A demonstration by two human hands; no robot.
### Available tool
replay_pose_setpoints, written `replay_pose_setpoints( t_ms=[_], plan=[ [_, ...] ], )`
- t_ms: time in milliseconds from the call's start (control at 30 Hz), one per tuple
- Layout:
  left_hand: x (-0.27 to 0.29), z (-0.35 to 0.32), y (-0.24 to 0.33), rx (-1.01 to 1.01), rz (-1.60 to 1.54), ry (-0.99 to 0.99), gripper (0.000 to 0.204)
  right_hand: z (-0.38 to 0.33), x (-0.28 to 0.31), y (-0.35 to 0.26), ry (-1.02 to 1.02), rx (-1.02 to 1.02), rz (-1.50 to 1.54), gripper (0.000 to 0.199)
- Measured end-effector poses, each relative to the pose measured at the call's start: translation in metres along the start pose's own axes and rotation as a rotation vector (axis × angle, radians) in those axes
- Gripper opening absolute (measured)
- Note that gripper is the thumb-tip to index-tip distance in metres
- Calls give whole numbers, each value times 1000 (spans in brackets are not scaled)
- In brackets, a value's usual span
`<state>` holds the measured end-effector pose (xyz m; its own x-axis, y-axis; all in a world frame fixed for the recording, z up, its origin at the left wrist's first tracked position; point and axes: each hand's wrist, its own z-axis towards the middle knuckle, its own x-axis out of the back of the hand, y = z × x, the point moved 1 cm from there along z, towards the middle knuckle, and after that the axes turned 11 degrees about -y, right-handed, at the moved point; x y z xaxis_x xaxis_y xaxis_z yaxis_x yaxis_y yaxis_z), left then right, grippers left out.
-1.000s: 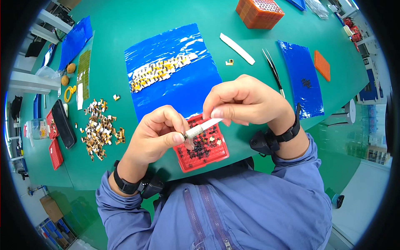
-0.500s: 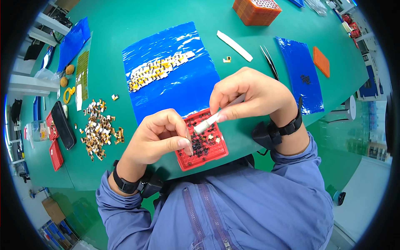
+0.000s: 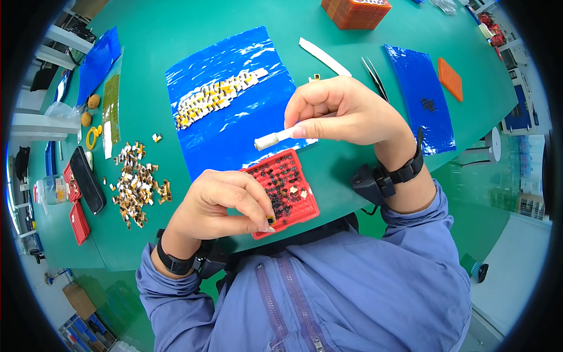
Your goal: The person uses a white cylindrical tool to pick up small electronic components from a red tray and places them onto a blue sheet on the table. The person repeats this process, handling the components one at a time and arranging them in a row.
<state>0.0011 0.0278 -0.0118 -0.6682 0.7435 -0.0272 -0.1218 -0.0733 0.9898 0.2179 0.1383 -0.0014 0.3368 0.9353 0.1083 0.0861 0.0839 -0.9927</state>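
My right hand [image 3: 349,114] pinches a white stick-shaped tool with a thick, wrapped-looking tip [image 3: 268,141]. That tip is held above the blue sheet [image 3: 234,138], just beyond the red tray [image 3: 306,212]. Over the tray's near left corner, my left hand [image 3: 226,205] has its thumb and forefinger closed on a small round black part [image 3: 270,220]. Many similar black parts [image 3: 281,188] lie in the tray, with a few small cream-coloured pieces [image 3: 304,193] among them. Rows of small white-and-gold pieces [image 3: 220,100] cover the middle of the blue sheet.
Left of the sheet is a loose pile of white-and-gold pieces [image 3: 134,188], near a black case [image 3: 88,180] and yellow scissors [image 3: 92,137]. Tweezers [image 3: 375,79], another blue sheet [image 3: 431,111] with black bits and an orange tray [image 3: 450,80] lie right. Stacked orange trays [image 3: 355,13] stand behind.
My right hand has lifted the white tool away from the tray, up and to the left. My left hand has dropped slightly toward the tray's near edge, and the black part now shows at its fingertips.
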Motion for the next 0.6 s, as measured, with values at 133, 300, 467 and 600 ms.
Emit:
replay_pose_setpoints(
  t_ms=[133, 300, 467, 600],
  plan=[
    [0, 0, -1, 1, 22, 7, 14, 0, 0, -1, 4, -7, -29, 9],
    [0, 0, 0, 3, 27, 8, 15, 0, 0, 0, 14, -17, -33, 9],
    [2, 0, 1, -1, 51, 5, 14, 1, 1, 2, 24, -14, -54, 10],
    [2, -1, -1, 0, 10, 21, 13, 2, 1, 3, 31, -4, -85, 11]
  ],
)
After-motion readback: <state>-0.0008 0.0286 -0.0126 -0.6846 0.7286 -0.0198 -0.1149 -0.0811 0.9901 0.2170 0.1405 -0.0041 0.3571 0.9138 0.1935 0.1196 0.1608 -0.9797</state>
